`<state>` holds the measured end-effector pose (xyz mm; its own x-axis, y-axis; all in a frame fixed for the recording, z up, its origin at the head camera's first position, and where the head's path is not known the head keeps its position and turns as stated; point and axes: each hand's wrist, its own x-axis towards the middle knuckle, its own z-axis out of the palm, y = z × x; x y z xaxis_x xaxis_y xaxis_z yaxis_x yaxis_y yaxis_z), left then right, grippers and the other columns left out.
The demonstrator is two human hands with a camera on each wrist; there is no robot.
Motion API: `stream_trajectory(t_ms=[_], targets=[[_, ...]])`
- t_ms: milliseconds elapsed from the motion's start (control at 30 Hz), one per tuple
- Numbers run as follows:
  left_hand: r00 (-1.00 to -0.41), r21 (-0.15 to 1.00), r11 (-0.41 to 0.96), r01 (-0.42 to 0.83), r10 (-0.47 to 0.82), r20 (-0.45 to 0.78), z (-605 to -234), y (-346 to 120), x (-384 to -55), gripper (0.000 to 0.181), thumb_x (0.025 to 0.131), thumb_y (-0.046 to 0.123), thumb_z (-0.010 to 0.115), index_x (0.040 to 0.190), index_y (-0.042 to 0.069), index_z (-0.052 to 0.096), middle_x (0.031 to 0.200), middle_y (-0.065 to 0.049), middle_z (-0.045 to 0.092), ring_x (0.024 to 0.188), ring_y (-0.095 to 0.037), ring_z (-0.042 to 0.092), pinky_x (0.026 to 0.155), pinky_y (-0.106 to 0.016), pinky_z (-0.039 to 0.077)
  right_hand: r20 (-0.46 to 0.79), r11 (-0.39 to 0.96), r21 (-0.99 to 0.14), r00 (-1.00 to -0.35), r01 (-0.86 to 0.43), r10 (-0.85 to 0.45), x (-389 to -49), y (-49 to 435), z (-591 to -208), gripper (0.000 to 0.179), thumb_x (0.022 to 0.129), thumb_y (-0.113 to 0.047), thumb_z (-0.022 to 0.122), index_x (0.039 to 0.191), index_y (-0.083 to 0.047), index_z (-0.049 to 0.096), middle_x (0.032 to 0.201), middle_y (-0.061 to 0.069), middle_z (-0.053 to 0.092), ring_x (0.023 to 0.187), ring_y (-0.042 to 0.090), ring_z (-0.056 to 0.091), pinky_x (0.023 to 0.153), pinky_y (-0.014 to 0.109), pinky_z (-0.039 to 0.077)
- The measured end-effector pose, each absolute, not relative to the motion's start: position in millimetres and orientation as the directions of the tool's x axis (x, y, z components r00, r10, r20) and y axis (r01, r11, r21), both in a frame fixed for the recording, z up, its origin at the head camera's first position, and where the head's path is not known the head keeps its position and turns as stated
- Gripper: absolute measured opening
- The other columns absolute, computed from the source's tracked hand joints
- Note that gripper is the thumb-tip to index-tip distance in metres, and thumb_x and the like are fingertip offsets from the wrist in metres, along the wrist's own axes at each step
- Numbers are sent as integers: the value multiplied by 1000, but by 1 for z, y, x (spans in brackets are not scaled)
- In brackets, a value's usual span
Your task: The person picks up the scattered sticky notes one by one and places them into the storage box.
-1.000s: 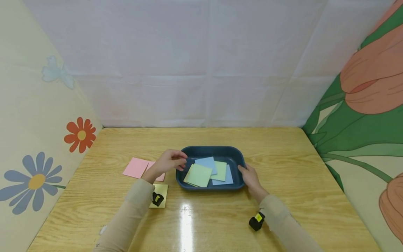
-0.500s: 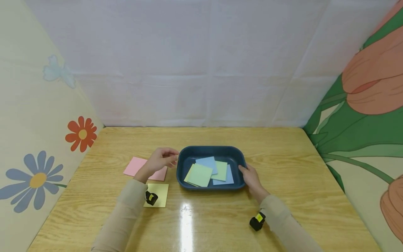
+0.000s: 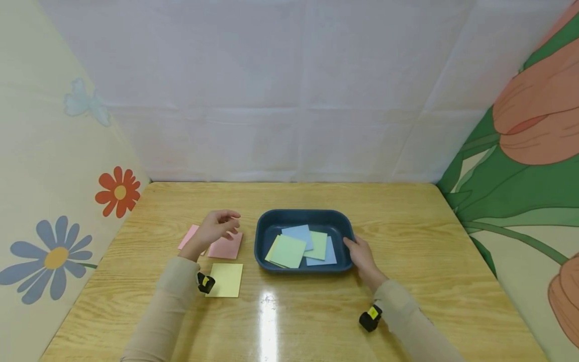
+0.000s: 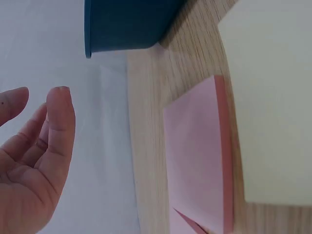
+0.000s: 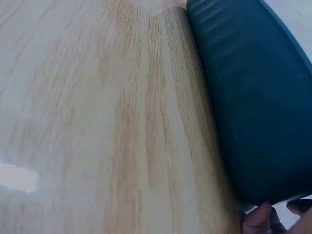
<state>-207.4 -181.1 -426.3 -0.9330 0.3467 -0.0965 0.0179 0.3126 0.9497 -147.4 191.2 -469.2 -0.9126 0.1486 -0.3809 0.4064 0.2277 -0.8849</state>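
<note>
In the head view my right hand grips the right end of a dark blue tray, thumb over its rim. Light green sticky notes and light blue ones overlap inside it, with a yellow edge showing under the front green one. Holding nothing, my left hand hovers with loosely bent fingers over two pink sticky note pads, the right one mostly visible and the left one partly hidden. A yellow sticky note pad lies nearer the front, beside the left sleeve.
The wooden table ends at a white cloth backdrop. Flower-printed cloths hang at both sides. A black wrist camera sits on the right sleeve and another black camera on the left.
My left hand has moved left, from the tray's left rim to above the pink pads, uncovering more of the yellow pad. My right hand stays on the tray.
</note>
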Motion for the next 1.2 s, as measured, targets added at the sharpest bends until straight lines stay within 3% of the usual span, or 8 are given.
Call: stream_trajectory(t_ms=[200, 433, 700, 967, 1200], targets=[[-944, 934, 357, 9, 311, -110, -430, -195, -208, 36, 93, 8, 48, 121, -14, 45, 101, -31, 55, 87, -42, 57, 62, -33, 56, -372, 224, -890, -916, 398, 147, -147, 192, -469, 50, 97, -22, 33, 140, 3, 28, 140, 22, 32, 128, 34, 31, 106, 47, 27], [-966, 907, 421, -19, 227, -125, -432, -211, -208, 37, 94, 10, 48, 121, -14, 46, 103, -32, 55, 79, -29, 61, 61, -31, 56, -378, 218, -889, -914, 402, 146, -148, 192, -468, 50, 97, -22, 34, 140, 3, 28, 141, 22, 32, 128, 34, 31, 106, 48, 27], [-980, 865, 494, -84, 117, -162, -434, -229, -209, 37, 93, 11, 48, 122, -13, 46, 105, -31, 55, 86, -36, 59, 62, -29, 56, -381, 217, -888, -912, 406, 151, -148, 191, -468, 49, 97, -22, 34, 140, 2, 29, 140, 22, 32, 128, 34, 31, 106, 48, 28], [-982, 831, 540, -131, 45, -184, -442, -246, -213, 38, 93, 13, 48, 122, -11, 47, 106, -28, 56, 79, -23, 60, 63, -29, 56, -379, 220, -888, -914, 404, 145, -146, 191, -468, 50, 97, -22, 34, 140, 3, 28, 141, 22, 31, 128, 35, 30, 106, 48, 27], [-981, 806, 569, -162, -2, -196, -446, -257, -216, 38, 92, 13, 49, 121, -11, 47, 104, -27, 56, 77, -23, 60, 62, -30, 56, -377, 217, -890, -915, 401, 141, -146, 191, -468, 50, 97, -22, 34, 140, 3, 28, 140, 23, 32, 127, 35, 31, 106, 48, 28]])
